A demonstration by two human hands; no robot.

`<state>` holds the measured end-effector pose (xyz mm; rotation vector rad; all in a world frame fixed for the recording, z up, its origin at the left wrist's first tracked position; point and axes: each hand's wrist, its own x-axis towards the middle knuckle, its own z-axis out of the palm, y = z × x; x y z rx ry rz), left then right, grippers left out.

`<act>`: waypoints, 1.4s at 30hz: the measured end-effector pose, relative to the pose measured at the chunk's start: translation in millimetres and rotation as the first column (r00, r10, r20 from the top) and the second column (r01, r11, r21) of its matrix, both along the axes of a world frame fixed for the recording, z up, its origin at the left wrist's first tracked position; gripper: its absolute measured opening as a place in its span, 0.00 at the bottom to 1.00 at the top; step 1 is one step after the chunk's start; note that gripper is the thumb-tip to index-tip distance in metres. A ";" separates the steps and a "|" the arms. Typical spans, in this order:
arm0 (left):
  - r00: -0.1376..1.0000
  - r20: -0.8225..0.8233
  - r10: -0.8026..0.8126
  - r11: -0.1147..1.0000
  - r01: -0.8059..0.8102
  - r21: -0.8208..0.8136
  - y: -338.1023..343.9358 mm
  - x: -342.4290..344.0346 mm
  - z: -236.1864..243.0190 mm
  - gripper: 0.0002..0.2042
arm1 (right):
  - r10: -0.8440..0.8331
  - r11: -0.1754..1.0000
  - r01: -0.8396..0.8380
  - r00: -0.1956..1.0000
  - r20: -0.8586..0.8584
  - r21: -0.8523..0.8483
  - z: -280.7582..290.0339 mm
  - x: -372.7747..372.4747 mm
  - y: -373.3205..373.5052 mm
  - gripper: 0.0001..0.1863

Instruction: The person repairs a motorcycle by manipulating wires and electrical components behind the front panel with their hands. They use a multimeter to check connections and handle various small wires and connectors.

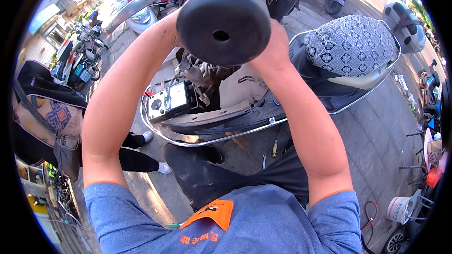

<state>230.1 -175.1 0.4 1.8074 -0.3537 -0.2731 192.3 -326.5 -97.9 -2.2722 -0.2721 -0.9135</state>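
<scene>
A black handlebar grip [221, 7] looms close at the top of the view and hides most of both hands. My left hand [173, 30] reaches in behind its left side, over the scooter's opened front body. From the other side my right hand [275, 49] goes in behind the grip; only its back and wrist show. The fingers of both are out of sight, so what they touch cannot be seen. Below them, wiring and connectors [190, 73] lie exposed. A dial meter [170, 101] with a white face and a red lead rests on the scooter's edge, nearest my left forearm.
The scooter's seat [353, 47] has a patterned cover. A yellow-handled screwdriver [274, 148] and a wrench [264, 161] lie on the paving near my feet. A person [47, 113] with a bag stands close at left. A white bucket [399, 209] is at lower right.
</scene>
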 end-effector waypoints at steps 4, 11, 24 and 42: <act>1.000 -0.010 -0.023 1.000 0.023 -0.016 -0.8 -4.4 -6.1 0.15 | -0.102 0.982 0.104 0.995 0.021 -0.158 8.2 -3.7 2.7 0.20; 1.000 -0.022 0.016 1.000 -0.017 -0.027 20.1 -3.8 -10.4 0.14 | 0.147 0.982 -0.152 0.988 0.057 0.112 5.7 -11.2 1.4 0.19; 0.998 -0.042 0.049 0.998 -0.051 -0.044 43.4 6.1 -0.3 0.13 | -0.041 0.972 0.096 0.969 0.242 -0.217 1.2 -9.5 -6.4 0.21; 0.984 -0.099 0.150 0.985 -0.141 0.095 -16.0 70.1 -8.0 0.11 | -0.200 0.933 0.103 0.945 -0.257 -0.345 29.8 47.2 -10.3 0.09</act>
